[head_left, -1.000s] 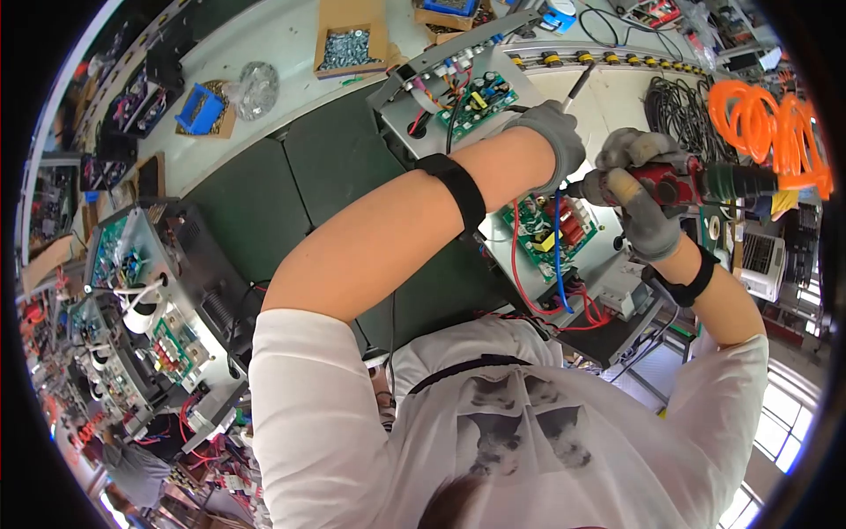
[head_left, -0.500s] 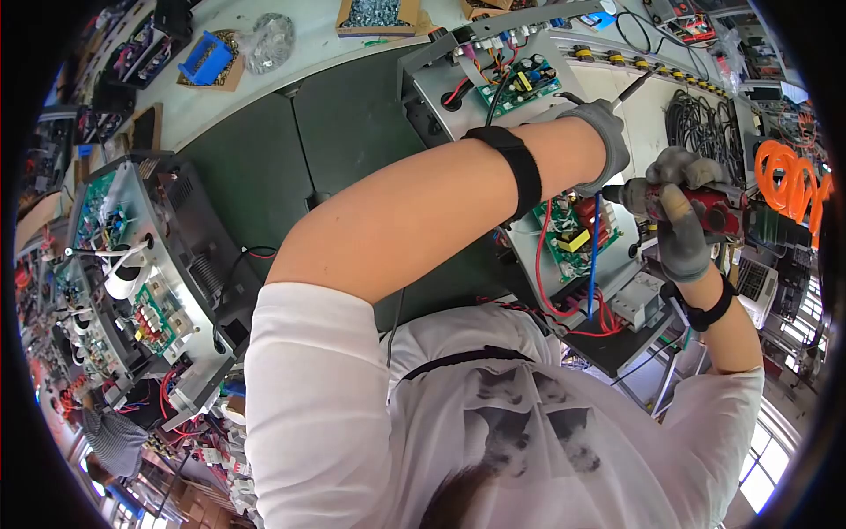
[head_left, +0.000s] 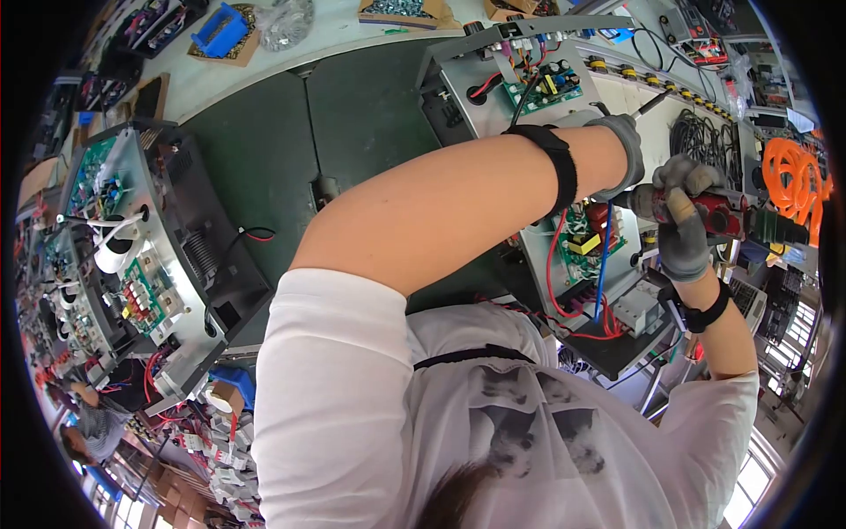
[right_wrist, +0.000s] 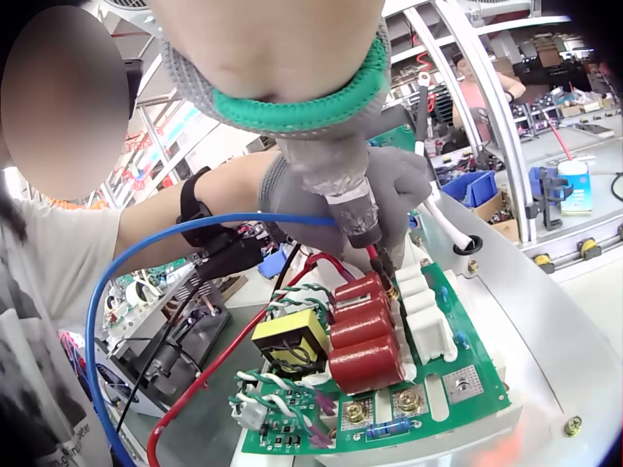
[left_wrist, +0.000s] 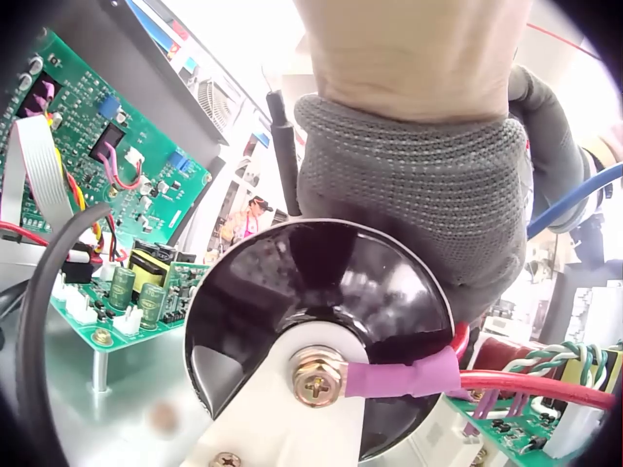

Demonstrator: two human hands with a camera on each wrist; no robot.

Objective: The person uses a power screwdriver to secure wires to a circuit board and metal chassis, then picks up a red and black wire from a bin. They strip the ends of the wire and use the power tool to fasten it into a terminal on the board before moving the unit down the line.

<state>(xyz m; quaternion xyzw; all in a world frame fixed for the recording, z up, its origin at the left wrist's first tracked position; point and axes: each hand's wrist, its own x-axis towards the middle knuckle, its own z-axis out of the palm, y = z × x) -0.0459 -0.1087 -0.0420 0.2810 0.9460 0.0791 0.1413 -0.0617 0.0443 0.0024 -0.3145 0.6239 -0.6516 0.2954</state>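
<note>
My gloved right hand (head_left: 686,220) grips a red power screwdriver (head_left: 724,216), fingers wrapped over its body. In the right wrist view its nose (right_wrist: 356,212) points down at the green circuit board (right_wrist: 462,413), beside red cylindrical components (right_wrist: 365,365). My gloved left hand (right_wrist: 401,185) is close by the bit, fingers pointing down; I cannot tell what they hold. A blue wire (right_wrist: 175,230) runs up to that hand. In the left wrist view, a shiny black round part (left_wrist: 268,282) with a screwed-on, purple-sleeved red lead (left_wrist: 526,384) lies just below the left hand.
A second green board (head_left: 546,88) sits in the same metal chassis, behind my left forearm. Orange coiled hose (head_left: 789,181) hangs at the right, near black cables (head_left: 705,141). Another open chassis (head_left: 172,238) stands left. A blue bin (head_left: 220,33) is on the back bench.
The head view has shifted, so the chassis and both hands appear farther right. The right hand still grips the screwdriver beside the left hand, its rear end now pointing slightly lower in the view.
</note>
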